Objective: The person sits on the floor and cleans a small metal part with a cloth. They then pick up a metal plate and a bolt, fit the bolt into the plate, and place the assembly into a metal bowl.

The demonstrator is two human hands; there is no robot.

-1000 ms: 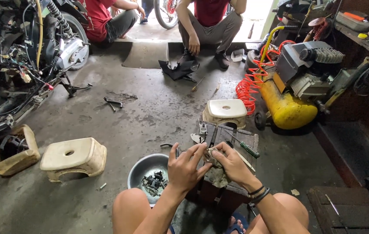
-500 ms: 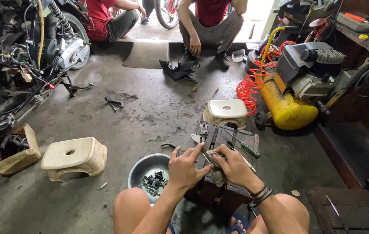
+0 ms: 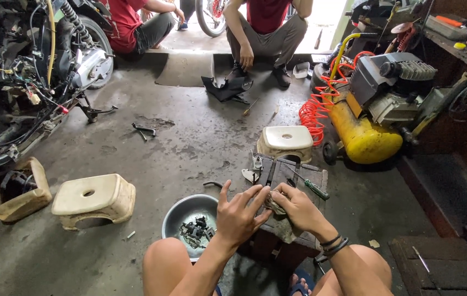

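My left hand (image 3: 240,212) and my right hand (image 3: 296,207) meet over a low dark wooden block (image 3: 294,171) between my knees. Together they hold a small greyish metal part wrapped in a dirty rag (image 3: 275,205); the part itself is mostly hidden by my fingers. My left fingers are spread, with the fingertips touching the part. A green-handled screwdriver (image 3: 314,189) and small metal pieces (image 3: 254,168) lie on the block just beyond my hands. A round metal bowl (image 3: 181,215) holding several dark small parts sits on the floor by my left knee.
A cream plastic stool (image 3: 95,198) stands to the left, another (image 3: 285,141) beyond the block. A yellow air compressor (image 3: 362,131) with a red coiled hose sits at right. A stripped motorcycle (image 3: 28,77) fills the left. Two people squat at the far doorway (image 3: 266,33).
My hands stay over the block, fingers shifting slightly around the rag-wrapped part. The view has tilted a little; nothing else moved.
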